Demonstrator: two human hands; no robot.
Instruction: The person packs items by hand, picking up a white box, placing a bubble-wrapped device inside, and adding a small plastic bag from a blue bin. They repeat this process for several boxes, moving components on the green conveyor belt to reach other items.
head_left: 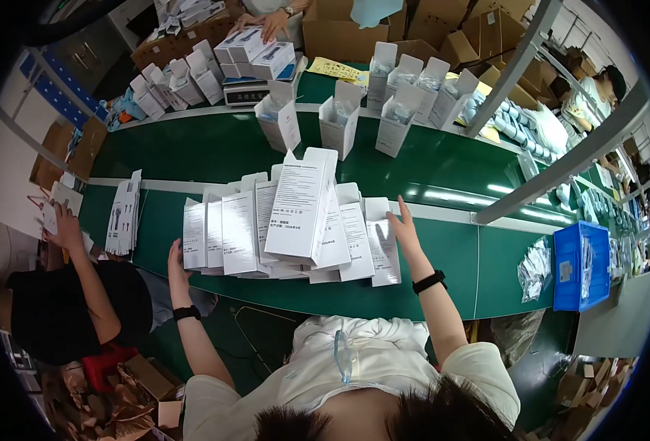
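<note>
At the left of the counter (501,257), co-worker's hand (66,228): on or beside a pale piece; its grip cannot be told.
Flat stack (124,217): white printed card, with dark product drawings.
Left hand (177,261): fingers extended, palm toward the pile's left end; contact is unclear.
Pile of white cartons (295,231): near the counter's near edge, between the hands, in an overlapping row; the top carton (301,198) leans across the middle.
Carton handling: apparently gathering or squaring the row; continuing would call for even, gentle pressure from both sides.
Carton print: small dark lines, a row of symbols, bolder lines below; no brand is told here.
Right hand (404,229): thumb and fingers spread at the pile's right end, pinching nothing.
Blue bin (566,275): at the right, beside clear packets (535,270).
</note>
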